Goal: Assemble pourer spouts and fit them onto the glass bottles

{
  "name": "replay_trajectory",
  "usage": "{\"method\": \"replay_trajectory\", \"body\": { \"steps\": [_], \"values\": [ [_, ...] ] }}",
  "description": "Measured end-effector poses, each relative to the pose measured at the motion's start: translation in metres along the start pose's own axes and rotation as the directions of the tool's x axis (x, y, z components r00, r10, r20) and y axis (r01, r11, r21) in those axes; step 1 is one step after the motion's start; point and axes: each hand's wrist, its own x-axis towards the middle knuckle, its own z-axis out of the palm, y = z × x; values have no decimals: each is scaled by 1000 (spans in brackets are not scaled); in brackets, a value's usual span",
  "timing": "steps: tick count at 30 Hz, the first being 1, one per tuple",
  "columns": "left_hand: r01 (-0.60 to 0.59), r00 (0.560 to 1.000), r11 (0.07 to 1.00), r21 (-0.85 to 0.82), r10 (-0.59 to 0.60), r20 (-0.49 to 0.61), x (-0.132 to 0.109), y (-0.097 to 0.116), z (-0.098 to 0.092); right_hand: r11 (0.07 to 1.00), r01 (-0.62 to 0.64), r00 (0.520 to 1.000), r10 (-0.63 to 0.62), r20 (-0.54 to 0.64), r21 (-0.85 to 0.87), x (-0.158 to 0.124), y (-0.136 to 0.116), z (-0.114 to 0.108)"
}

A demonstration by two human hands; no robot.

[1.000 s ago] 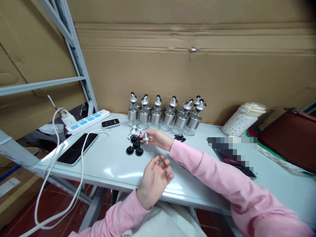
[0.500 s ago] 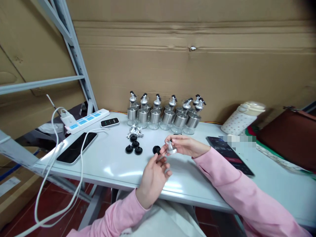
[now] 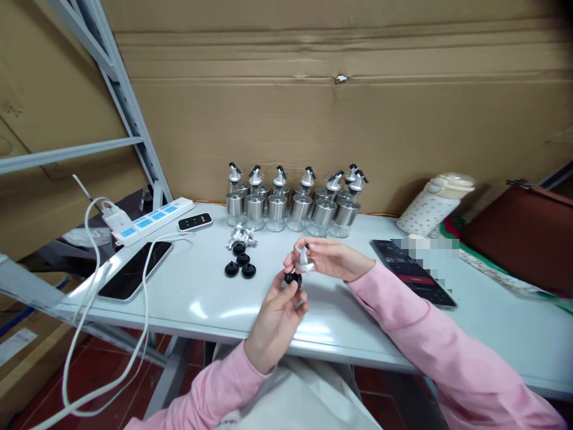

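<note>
Between the fingertips of my left hand [image 3: 278, 310] is a round black stopper [image 3: 293, 279]. My right hand [image 3: 340, 258] pinches a silver pourer spout [image 3: 305, 261] just above and beside it, wide base downward. To the left on the table lie several more black stoppers [image 3: 243, 259], with a small heap of silver spouts [image 3: 242, 236] behind them. Glass oil bottles with steel bands [image 3: 301, 206] stand in rows at the back, several topped by silver spouts with black flaps [image 3: 308, 176].
A power strip [image 3: 154, 221], a small black device [image 3: 195, 222] and a phone [image 3: 135, 270] with white cables occupy the left side. On the right are a tablet [image 3: 414, 272], a dotted flask [image 3: 435, 204] and a brown bag [image 3: 521, 236]. Cardboard [image 3: 286, 119] walls the back.
My left hand has closed on the black stopper that lay on the table and lifted it toward the spout. My right hand keeps its spout. The view has shifted slightly.
</note>
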Motion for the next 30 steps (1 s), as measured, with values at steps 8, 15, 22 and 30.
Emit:
{"method": "replay_trajectory", "body": {
  "steps": [8, 15, 22, 30],
  "values": [
    [18, 997, 995, -101, -26, -74, 4, 2, 3, 982, 165, 985, -168, -29, -88, 0, 8, -3],
    [33, 999, 992, -120, -38, -36, 2, 4, 5, 977, 143, 987, -129, 97, -160, 6, 18, -17],
    [48, 999, 990, -131, -48, 7, -1, 8, 4, 972, 150, 987, -137, 83, -179, 4, 18, -20],
    [41, 999, 991, -124, -39, 17, 0, 7, 4, 907, 159, 987, -138, 83, -391, 1, 10, -25]
  ]
}}
